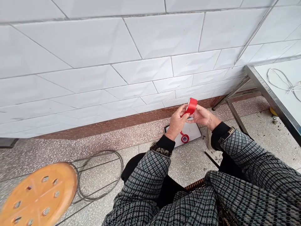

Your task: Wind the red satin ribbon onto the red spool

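Between my hands, in front of the wall, is a wide roll of glossy red ribbon (192, 106). The fingers and thumb of my left hand (176, 122) are closed on its left side. My right hand (203, 116) is against its right side, fingers curled behind and below it; the roll and left thumb hide some fingertips. Below my hands a white board (194, 131) with a dark edge lies on the floor. A narrower red roll (185, 138) lies flat on the board, a short loose end pointing up toward my left hand.
A round orange stool (39, 194) with holes and metal legs stands at the lower left. At the right is a metal-framed table (261, 78) with a white cord (290, 86) on top. The white tiled wall (145, 69) rises ahead. Small dark bits litter the speckled floor (185, 166).
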{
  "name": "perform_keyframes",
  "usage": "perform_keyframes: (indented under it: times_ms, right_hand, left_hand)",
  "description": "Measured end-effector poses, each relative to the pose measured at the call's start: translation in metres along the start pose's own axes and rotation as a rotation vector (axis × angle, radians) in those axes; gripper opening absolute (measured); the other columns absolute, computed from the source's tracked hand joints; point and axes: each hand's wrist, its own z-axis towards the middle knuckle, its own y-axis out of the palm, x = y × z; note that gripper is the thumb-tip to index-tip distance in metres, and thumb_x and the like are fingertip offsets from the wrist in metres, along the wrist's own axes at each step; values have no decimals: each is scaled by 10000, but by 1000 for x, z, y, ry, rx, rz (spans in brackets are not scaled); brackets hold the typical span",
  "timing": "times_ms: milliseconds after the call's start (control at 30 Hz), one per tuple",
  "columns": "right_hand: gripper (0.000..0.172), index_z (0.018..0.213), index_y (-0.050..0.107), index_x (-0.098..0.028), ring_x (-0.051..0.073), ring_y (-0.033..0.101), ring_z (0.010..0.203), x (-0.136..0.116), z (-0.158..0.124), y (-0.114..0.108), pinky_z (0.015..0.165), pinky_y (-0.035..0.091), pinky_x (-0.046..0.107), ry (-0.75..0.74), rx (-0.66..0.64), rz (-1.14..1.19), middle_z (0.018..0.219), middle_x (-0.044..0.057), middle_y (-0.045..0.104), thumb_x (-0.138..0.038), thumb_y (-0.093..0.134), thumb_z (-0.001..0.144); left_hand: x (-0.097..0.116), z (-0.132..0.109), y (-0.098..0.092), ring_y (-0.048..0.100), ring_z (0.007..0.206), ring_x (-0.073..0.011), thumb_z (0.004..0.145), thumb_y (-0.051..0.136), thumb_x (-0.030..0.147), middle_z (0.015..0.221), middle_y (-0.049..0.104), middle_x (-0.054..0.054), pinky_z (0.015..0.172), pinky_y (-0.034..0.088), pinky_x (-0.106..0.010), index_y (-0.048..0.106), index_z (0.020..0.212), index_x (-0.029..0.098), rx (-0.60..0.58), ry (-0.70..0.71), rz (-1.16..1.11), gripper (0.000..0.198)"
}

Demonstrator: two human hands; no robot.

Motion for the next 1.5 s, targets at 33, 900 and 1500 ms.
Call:
perform_keyframes:
  times_ms: [33, 900, 1500]
  right_hand:
    - [129, 920, 746, -215, 210, 708, 886, 0, 0, -1, 1007, 551, 502, 6, 4, 2, 882, 35, 816, -199, 744, 792]
    - [467, 1134, 822, -283, 243, 697, 1043, -23, 2, -19, 1069, 543, 395, -740, 269, -818, 1053, -8, 782, -113, 794, 700]
    - [286, 967, 784, -249, 169, 701, 849, -17, -1, -7, 879, 548, 328, -447, 157, -392, 914, -6, 798, -289, 887, 703]
  left_hand:
    - [1, 0, -1, 773, 986, -197, 896, 660, 214, 1134, 814, -91, 909, 605, -323, 690, 1353, 169, -15, -2, 11, 460]
    - [11, -7, -7, 223, 448, -42, 783, 840, 487, 600, 403, 117, 449, 154, -235, 653, 1075, 199, 11, -245, -301, 451]
    - [9, -7, -1, 233, 458, -47, 808, 788, 686, 534, 306, 121, 490, 250, -239, 616, 809, 194, -27, -155, -282, 522]
